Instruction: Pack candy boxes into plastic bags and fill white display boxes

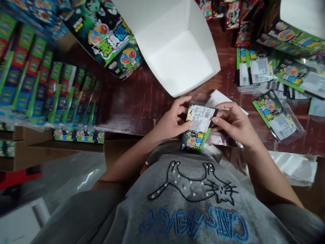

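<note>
A small green-and-black printed card pack with a white barcode label sits inside a clear plastic sleeve at the near edge of the dark wooden table. My left hand pinches its left side, fingers closed on it. On the pack's right side my right hand grips it too, fingertips pressed on the top corner. A white paper slip lies just behind the pack.
An open white box stands behind my hands. Rows of green packs fill the left. Sleeved packs and stacks lie on the right. Clear empty sleeves sit at the right near edge. Cardboard boxes lie lower left.
</note>
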A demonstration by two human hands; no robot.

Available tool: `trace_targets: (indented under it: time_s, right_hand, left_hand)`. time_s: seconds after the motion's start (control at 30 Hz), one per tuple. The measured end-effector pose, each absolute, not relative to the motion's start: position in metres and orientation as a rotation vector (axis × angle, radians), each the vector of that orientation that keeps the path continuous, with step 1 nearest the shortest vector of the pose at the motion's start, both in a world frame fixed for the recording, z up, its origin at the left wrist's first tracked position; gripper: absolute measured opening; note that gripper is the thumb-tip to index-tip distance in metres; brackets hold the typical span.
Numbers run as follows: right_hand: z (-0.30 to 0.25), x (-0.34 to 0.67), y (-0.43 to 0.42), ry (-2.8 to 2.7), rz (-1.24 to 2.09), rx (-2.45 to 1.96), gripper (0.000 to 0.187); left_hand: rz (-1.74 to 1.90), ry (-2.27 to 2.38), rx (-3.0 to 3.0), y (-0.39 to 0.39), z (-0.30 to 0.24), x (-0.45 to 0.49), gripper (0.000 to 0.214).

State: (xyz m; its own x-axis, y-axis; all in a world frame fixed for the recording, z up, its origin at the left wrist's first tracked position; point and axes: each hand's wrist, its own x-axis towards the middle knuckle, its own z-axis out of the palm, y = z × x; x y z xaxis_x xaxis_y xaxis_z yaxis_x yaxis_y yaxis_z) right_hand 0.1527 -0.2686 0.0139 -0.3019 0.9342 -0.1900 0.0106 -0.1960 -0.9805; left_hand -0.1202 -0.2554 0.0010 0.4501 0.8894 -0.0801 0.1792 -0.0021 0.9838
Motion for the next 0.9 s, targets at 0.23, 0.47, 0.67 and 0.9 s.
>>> trace_targets:
  time_s: [0.23,0.47,0.67,0.9]
  right_hand:
    - [0.006,0.166,-0.273,-1.404,1.428,-1.273,0.054]
    - [-0.001,0.166,-0.265,-1.535,1.14,-1.227,0.076]
    - [0.026,0.166,-0.254,-1.556,1.178,-1.234,0.012]
    - [0.033,0.158,-0.245,-1.28,1.255,-1.465,0.024]
  left_hand:
    - [0.668,0.887,1.525,-0.232,-0.005,-0.106,0.076]
    - [0.819,0.987,1.571,-0.216,0.005,-0.091,0.02]
    - [0.74,0.975,1.565,-0.211,0.025,-0.084,0.015]
    - [0.669,1.055,1.604,-0.194,0.037,-0.076,0.01]
